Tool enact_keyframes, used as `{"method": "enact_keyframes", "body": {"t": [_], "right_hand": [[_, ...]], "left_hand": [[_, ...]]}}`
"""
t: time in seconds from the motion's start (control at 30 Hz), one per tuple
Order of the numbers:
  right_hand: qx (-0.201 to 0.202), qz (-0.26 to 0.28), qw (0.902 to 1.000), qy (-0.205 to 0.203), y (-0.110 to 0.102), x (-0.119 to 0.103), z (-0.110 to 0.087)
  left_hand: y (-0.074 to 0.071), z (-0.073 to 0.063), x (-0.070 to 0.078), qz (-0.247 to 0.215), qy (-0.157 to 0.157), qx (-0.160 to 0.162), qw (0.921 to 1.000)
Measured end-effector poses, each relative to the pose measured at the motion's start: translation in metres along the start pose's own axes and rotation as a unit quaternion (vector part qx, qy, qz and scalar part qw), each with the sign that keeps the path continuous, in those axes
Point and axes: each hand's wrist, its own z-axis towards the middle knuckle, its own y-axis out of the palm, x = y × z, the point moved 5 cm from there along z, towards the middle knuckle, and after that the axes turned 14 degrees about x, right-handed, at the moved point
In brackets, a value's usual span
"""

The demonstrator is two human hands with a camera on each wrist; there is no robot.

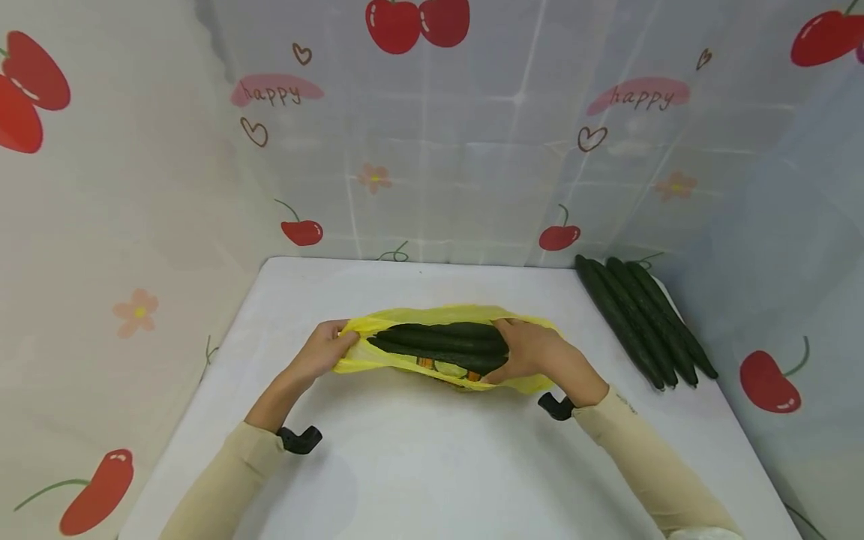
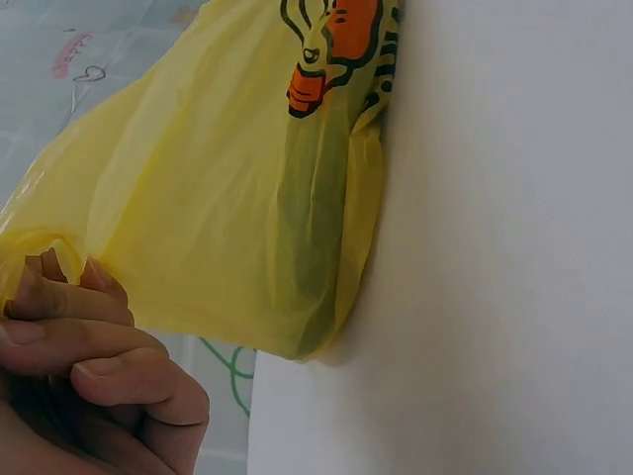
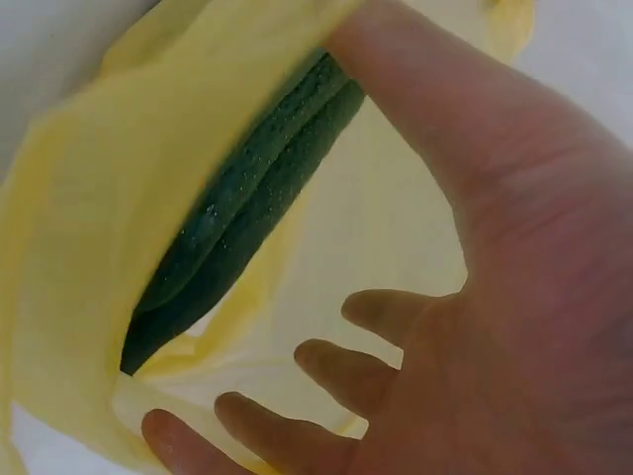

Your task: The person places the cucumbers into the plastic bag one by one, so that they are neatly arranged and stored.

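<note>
A yellow plastic bag (image 1: 359,363) lies sideways across the table, its mouth stretched wide. Dark green cucumbers (image 1: 439,341) lie lengthwise inside it; the right wrist view shows two cucumbers (image 3: 259,203) side by side. My left hand (image 1: 325,349) grips the bag's edge at the left end, fingers curled on the film, as the left wrist view also shows. At the right end, my right hand (image 1: 533,351) reaches into the mouth beside the cucumbers' ends. Its fingers (image 3: 341,371) are spread and extended, apart from the cucumbers, with the thumb near the bag's rim.
Several more cucumbers (image 1: 641,322) lie side by side at the table's right back edge. The white table (image 1: 418,465) is enclosed by cherry-print curtains (image 1: 459,165) at the back and sides. A black wrist mount (image 1: 300,440) sticks out from the left wrist.
</note>
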Motion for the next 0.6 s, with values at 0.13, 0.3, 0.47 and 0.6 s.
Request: {"method": "enact_keyframes", "body": {"t": [0.13,0.3,0.47,0.6], "right_hand": [[0.041,0.0,0.9992,-0.005,-0.009,0.001,-0.002],[0.115,0.006,0.9933,-0.014,-0.011,0.003,-0.001],[0.159,0.004,0.987,-0.02,-0.008,0.003,0.0],[0.175,0.006,0.9842,-0.027,-0.008,0.001,-0.004]], "left_hand": [[0.002,-0.001,0.002,0.0,-0.007,-0.008,0.9999],[0.008,-0.004,0.012,0.0,0.004,-0.013,0.9999],[0.012,-0.006,0.028,-0.008,0.058,-0.017,0.9981],[0.006,-0.004,0.036,-0.004,0.075,0.027,0.9968]]}}
